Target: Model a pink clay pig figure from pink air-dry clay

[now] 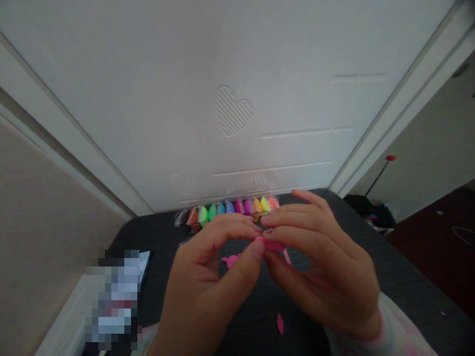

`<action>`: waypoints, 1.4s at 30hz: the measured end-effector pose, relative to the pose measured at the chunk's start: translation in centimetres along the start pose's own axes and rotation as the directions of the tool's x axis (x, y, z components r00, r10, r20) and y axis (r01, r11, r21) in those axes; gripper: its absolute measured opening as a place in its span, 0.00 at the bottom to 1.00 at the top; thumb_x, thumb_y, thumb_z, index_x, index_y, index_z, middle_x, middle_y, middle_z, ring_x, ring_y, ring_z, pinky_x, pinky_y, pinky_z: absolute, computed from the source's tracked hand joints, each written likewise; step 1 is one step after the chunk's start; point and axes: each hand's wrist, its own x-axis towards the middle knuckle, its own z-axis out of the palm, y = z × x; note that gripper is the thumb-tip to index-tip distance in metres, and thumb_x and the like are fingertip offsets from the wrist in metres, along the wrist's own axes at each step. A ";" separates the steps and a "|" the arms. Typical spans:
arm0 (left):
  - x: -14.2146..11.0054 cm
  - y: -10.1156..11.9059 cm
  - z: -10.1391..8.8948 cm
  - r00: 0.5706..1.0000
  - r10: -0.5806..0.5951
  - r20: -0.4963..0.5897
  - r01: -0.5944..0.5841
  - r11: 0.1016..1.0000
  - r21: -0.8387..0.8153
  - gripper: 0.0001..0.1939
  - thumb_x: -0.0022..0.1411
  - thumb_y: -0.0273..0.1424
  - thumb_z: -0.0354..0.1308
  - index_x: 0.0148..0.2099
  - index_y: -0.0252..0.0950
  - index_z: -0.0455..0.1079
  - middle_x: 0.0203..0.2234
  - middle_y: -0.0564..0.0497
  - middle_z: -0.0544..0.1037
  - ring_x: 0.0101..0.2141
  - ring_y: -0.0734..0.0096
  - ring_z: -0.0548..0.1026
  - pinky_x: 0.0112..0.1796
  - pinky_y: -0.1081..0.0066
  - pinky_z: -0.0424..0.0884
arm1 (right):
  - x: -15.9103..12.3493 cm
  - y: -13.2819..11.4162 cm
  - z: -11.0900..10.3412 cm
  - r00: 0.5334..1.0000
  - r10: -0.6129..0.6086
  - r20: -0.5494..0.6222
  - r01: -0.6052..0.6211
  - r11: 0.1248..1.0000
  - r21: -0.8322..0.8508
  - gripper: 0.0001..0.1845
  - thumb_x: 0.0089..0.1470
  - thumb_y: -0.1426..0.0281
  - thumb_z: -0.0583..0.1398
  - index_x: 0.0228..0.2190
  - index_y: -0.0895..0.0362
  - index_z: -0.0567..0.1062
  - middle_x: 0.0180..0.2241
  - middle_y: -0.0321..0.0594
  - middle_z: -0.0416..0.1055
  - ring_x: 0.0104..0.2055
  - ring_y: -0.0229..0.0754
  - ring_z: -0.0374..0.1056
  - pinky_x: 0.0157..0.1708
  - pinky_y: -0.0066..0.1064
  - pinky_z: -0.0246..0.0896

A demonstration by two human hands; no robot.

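Between the fingertips of both hands is a small lump of pink modelling clay (273, 245). My left hand (215, 277) pinches its left end with thumb and index finger. On the other side, my right hand (322, 262) grips it between thumb and fingers. Just behind my left thumb lies a pink clay figure (232, 260) with a round body and a small pointed part, partly hidden. A flat, leaf-shaped pink clay piece (280, 323) rests on the table below the hands. A thin pale pink strip (287, 256) shows under the right fingers.
Packets of coloured clay (230, 206) in clear plastic stand in a row along the table's back edge. At left lies a blurred-out flat device (122, 296) on the dark table (163, 237). A white panel (237, 59) with embossed hearts rises behind. A tiny pink bit (443, 313) lies far right.
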 end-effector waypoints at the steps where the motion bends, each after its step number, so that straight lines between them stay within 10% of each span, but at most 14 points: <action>1: 0.0 0.0 0.0 1.000 0.002 -0.003 -0.002 1.000 -0.002 0.05 0.51 0.23 0.57 0.27 0.37 0.72 0.28 0.54 0.76 0.34 0.71 0.73 0.40 0.74 0.66 | 0.0 0.0 0.0 1.000 0.003 -0.001 -0.003 1.000 -0.001 0.07 0.43 0.78 0.60 0.28 0.57 0.70 0.30 0.36 0.75 0.34 0.37 0.71 0.49 0.43 0.58; 42: 0.0 0.0 -0.2 0.998 0.061 0.001 -0.061 0.995 0.083 0.10 0.50 0.22 0.56 0.27 0.41 0.75 0.27 0.55 0.77 0.34 0.71 0.73 0.40 0.73 0.68 | 0.1 0.1 0.1 0.999 0.009 0.048 -0.012 0.998 0.054 0.07 0.43 0.78 0.59 0.28 0.57 0.69 0.29 0.36 0.75 0.33 0.36 0.70 0.46 0.40 0.61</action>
